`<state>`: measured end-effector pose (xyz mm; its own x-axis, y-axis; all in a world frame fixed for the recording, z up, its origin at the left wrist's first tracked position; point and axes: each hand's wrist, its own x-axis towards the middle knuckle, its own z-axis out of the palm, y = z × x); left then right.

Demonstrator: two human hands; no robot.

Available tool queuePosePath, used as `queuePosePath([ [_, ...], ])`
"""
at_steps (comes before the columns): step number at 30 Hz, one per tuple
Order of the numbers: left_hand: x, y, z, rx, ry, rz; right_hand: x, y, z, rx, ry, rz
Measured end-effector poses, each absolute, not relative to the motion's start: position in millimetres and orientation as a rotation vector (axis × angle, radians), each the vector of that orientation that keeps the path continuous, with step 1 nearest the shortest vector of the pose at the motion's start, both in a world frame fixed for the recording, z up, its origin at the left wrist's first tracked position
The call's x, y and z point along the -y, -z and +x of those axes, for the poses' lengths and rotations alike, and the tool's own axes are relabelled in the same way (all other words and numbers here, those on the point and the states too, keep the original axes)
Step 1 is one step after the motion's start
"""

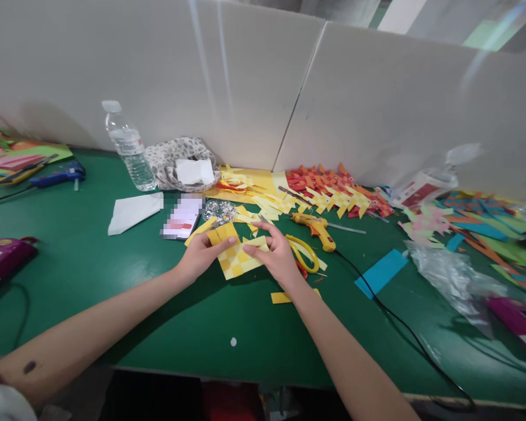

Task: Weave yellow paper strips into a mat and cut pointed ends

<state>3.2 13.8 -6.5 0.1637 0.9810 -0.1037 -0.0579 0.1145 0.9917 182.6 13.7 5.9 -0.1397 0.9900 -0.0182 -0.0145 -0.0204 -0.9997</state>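
Observation:
A woven yellow paper square (236, 256) with a checkerboard pattern lies on the green table (158, 327). My left hand (201, 254) pinches its left edge, thumb on top. My right hand (277, 251) grips its right edge with fingers curled over loose strip ends. Both hands hold the piece just above the tabletop. Yellow-handled scissors (304, 257) lie right beside my right hand, and a small yellow scrap (280, 297) lies under my right wrist.
A yellow glue gun (318, 228) with a black cord (398, 321) lies to the right. Finished woven pieces (333, 193) pile at the back. A water bottle (129, 149), phone (183, 216), white paper (134, 210), blue strip (381, 272) and plastic bag (451, 278) surround the work spot.

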Motion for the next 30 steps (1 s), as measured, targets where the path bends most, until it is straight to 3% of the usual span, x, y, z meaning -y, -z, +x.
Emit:
queuePosePath([
  [13,-14.1,2.8,3.4,-1.029,-1.110,1.037,-15.9,-3.5,183.7,1.224,-1.273,-1.120],
  [22,-11.8,4.9,5.7,-1.006,-0.910,1.109,-14.9,-2.6,180.4,1.117,-1.245,-1.093],
  [30,-9.5,9.1,6.9,-0.990,-1.007,1.072,-12.7,-0.5,175.2,1.155,-1.302,-1.079],
])
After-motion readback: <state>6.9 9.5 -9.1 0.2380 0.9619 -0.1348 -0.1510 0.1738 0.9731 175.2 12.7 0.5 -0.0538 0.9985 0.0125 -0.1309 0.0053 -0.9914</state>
